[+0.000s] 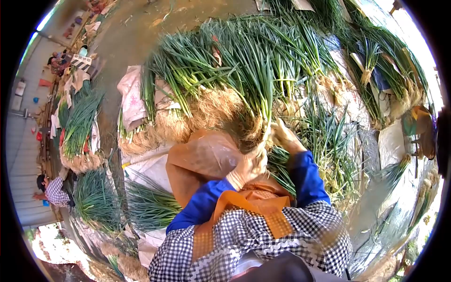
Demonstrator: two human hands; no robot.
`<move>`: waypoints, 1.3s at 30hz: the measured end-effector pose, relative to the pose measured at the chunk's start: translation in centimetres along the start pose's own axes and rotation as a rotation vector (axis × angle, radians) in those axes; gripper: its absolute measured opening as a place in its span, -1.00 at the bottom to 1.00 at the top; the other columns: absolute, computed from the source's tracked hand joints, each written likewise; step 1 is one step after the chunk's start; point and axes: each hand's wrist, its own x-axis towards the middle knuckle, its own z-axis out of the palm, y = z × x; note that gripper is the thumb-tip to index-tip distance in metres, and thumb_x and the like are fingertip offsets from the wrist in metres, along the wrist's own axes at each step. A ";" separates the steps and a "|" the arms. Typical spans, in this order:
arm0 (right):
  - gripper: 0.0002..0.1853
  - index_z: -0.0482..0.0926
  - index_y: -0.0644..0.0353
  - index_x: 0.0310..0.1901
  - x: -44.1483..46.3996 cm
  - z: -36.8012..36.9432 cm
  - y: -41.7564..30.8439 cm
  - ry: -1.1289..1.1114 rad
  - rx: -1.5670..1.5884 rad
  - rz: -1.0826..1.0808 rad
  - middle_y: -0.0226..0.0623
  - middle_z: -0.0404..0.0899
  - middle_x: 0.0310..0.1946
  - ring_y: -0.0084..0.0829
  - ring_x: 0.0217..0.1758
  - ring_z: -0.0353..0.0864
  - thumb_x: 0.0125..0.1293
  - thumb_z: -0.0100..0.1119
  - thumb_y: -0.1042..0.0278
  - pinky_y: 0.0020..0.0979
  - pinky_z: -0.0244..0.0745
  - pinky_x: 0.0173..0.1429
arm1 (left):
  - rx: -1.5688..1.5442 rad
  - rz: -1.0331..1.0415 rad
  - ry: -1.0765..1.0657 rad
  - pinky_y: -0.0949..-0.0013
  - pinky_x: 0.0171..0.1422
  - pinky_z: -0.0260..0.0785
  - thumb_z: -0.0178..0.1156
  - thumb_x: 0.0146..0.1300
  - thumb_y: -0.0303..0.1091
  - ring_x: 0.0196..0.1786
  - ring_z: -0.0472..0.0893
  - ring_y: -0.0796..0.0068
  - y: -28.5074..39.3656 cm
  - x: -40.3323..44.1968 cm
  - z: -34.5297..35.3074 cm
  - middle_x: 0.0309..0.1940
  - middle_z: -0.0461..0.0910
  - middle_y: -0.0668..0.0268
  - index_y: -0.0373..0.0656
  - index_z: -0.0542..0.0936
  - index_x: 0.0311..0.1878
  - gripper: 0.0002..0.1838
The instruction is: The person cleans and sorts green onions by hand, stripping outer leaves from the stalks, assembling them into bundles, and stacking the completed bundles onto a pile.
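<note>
A green onion (267, 110) stands upright in front of me, its long leaves pointing away and its pale base toward my body. My left hand (250, 165) is closed around the root end of this stalk. Close on the other side, my right hand (285, 136) has its fingers bent in against the pale lower stalk; what exactly lies between the fingertips is too small to make out. Just beyond my left hand lies a clump of brown roots (252, 128). A large pile of green onions (221, 56) spreads ahead, with its bushy roots (213, 108) facing me.
An orange apron (202, 157) covers my bent legs. Loose green onions (152, 202) lie at my left, and more leaves (329, 145) at my right. Further bundles (82, 122) rest on sheets at far left. Another person (57, 191) in a checked top is at the left edge.
</note>
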 end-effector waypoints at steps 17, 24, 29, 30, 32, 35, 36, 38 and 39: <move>-0.83 0.53 0.21 -0.39 -4.3 1.3 4.4 0.294 -0.235 -0.214 -0.53 0.41 -0.65 -0.70 -0.62 0.32 0.31 0.02 0.36 -0.59 0.22 -0.54 | 0.185 0.323 0.438 0.54 -0.28 0.43 0.03 0.21 -0.55 -0.32 0.56 0.50 0.0 0.6 -3.2 -0.33 0.52 0.30 -0.21 0.39 0.06 -0.67; -0.71 0.49 0.18 -0.44 -6.8 -3.5 5.4 0.335 -0.044 -0.087 -0.47 0.36 -0.74 -0.67 -0.75 0.24 0.36 -0.05 0.20 -0.63 0.13 -0.65 | 0.097 -0.002 -0.044 0.32 -0.01 0.39 0.14 0.13 -0.48 -0.09 0.55 0.30 -1.9 1.9 -3.2 -0.22 0.53 0.25 -0.18 0.43 0.05 -0.63; -0.71 0.45 0.10 -0.46 -7.1 -2.8 3.9 0.564 0.020 -0.198 -0.53 0.26 -0.78 -0.70 -0.76 0.18 0.37 -0.08 0.16 -0.64 0.08 -0.66 | 0.178 0.187 0.264 0.18 0.12 0.38 0.10 0.24 -0.14 -0.07 0.53 0.36 1.1 0.9 -1.6 -0.11 0.50 0.28 -0.27 0.42 0.04 -0.57; -0.69 0.44 0.08 -0.48 -6.5 -5.2 4.6 0.736 0.133 -0.247 -0.55 0.27 -0.76 -0.73 -0.74 0.17 0.38 -0.09 0.13 -0.65 0.07 -0.65 | 0.191 0.317 0.304 0.18 0.09 0.40 0.10 0.24 -0.12 -0.08 0.53 0.37 2.4 0.4 -1.7 -0.15 0.50 0.29 -0.27 0.41 0.05 -0.56; -0.65 0.44 0.12 -0.49 -7.5 -11.2 5.0 0.794 -0.053 -0.187 -0.52 0.36 -0.68 -0.69 -0.71 0.26 0.35 -0.06 0.05 -0.63 0.12 -0.63 | 0.302 0.549 0.357 0.08 0.04 0.41 0.11 0.23 -0.11 -0.09 0.52 0.28 6.5 -2.7 1.9 -0.09 0.50 0.23 -0.20 0.43 -0.15 -0.67; -0.61 0.54 0.25 -0.40 -5.5 -19.0 9.4 0.471 -1.487 0.339 -0.13 0.60 -0.47 -0.22 -0.41 0.61 0.31 -0.06 0.05 -0.25 0.46 -0.31 | 0.082 0.634 0.021 0.27 -0.22 0.43 0.06 0.28 -0.15 -0.29 0.51 0.49 9.9 -5.2 1.5 -0.35 0.53 0.34 -0.07 0.47 -0.24 -0.80; -0.63 0.56 0.18 -0.37 -3.1 -17.5 8.8 0.466 -1.540 0.212 -0.21 0.57 -0.52 -0.31 -0.46 0.58 0.31 -0.06 0.03 -0.33 0.42 -0.41 | 0.206 0.661 0.104 0.33 -0.31 0.40 0.07 0.28 -0.15 -0.38 0.48 0.54 9.8 -4.9 1.5 -0.44 0.48 0.40 -0.08 0.46 -0.22 -0.79; -0.61 0.54 0.10 -0.41 2.2 -9.9 7.1 0.458 -1.599 -0.201 -0.26 0.52 -0.57 -0.35 -0.47 0.54 0.27 -0.02 -0.08 -0.38 0.39 -0.50 | 0.290 0.647 0.269 0.46 -0.51 0.25 0.08 0.28 -0.20 -0.58 0.35 0.61 8.9 -3.8 1.5 -0.61 0.34 0.51 -0.07 0.43 -0.13 -0.80; -0.59 0.56 0.10 -0.35 4.4 -6.0 5.0 0.397 -1.448 -0.111 -0.23 0.55 -0.53 -0.29 -0.43 0.56 0.24 -0.01 -0.11 -0.30 0.42 -0.42 | 0.151 0.559 0.299 0.50 -0.54 0.22 0.06 0.28 -0.27 -0.62 0.30 0.63 7.9 -2.9 0.4 -0.63 0.30 0.51 -0.06 0.41 -0.06 -0.80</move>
